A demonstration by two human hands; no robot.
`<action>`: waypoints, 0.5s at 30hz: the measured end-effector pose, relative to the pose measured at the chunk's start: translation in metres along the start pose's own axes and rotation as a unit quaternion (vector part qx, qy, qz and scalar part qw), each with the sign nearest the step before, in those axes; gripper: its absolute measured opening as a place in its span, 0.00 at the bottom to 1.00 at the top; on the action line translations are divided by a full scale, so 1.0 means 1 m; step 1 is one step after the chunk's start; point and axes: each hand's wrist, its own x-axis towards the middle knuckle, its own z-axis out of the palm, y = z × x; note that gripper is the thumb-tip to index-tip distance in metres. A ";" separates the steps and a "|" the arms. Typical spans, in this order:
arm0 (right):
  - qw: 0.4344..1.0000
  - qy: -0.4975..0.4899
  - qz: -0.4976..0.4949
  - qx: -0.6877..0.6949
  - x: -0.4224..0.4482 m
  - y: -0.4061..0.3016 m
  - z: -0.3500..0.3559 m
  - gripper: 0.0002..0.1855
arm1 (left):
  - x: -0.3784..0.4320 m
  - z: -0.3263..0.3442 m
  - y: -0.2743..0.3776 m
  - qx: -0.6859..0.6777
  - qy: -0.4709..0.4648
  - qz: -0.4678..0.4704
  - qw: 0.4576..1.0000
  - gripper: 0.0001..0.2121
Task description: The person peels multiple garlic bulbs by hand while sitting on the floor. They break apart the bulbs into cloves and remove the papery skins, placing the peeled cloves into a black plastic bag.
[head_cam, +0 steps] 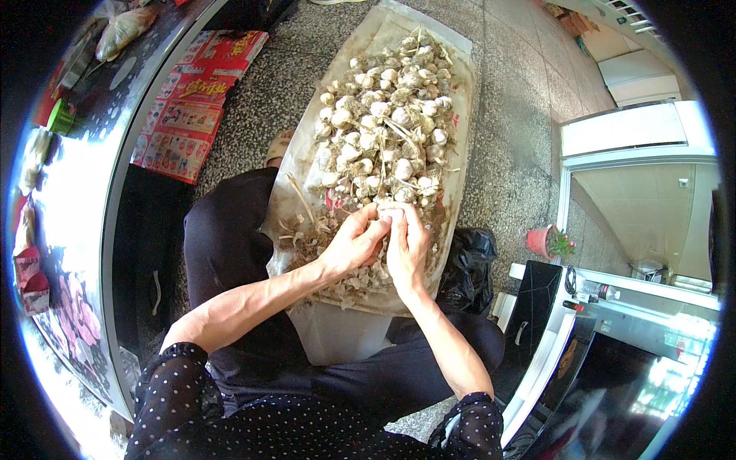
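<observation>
My left hand [357, 237] and my right hand [409, 238] meet at the near edge of a heap of garlic bulbs [391, 121]. Thumbs and fingertips of both are pinched together around a small pale piece of garlic, mostly hidden by the fingers. Some bulbs carry dry stalks and roots. Below and left of my hands, loose papery skins and root scraps [310, 233] litter the near part of the pale plastic sheet [307, 149] under the garlic. The sheet reaches to my crossed legs.
A black plastic bag [470, 270] lies right of the sheet on the speckled floor [512, 149]. At left stand a glossy table [86, 190] and a red printed flyer [190, 109]. A potted plant [543, 241] and a glass-topped cabinet [627, 356] are at right.
</observation>
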 end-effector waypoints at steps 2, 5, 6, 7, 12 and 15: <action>1.000 -0.002 0.002 0.012 0.001 -0.003 0.001 0.12 | 0.000 0.000 0.000 -0.011 0.016 -0.019 1.000 0.14; 0.997 -0.026 0.059 0.051 0.003 -0.008 0.000 0.13 | 0.004 0.000 -0.002 0.099 0.050 0.081 0.991 0.14; 0.993 -0.035 0.087 0.069 0.003 -0.008 -0.001 0.13 | 0.004 0.000 -0.001 0.099 0.058 0.078 0.990 0.14; 0.989 -0.044 0.114 0.086 0.003 -0.007 -0.001 0.14 | 0.004 -0.001 0.000 0.099 0.067 0.075 0.990 0.15; 0.982 -0.038 0.094 0.158 0.006 -0.003 0.005 0.17 | 0.000 0.004 0.001 0.092 0.088 0.084 0.988 0.14; 0.975 0.000 0.096 0.200 0.003 0.000 0.014 0.17 | 0.003 0.003 -0.005 0.199 0.106 0.174 0.959 0.13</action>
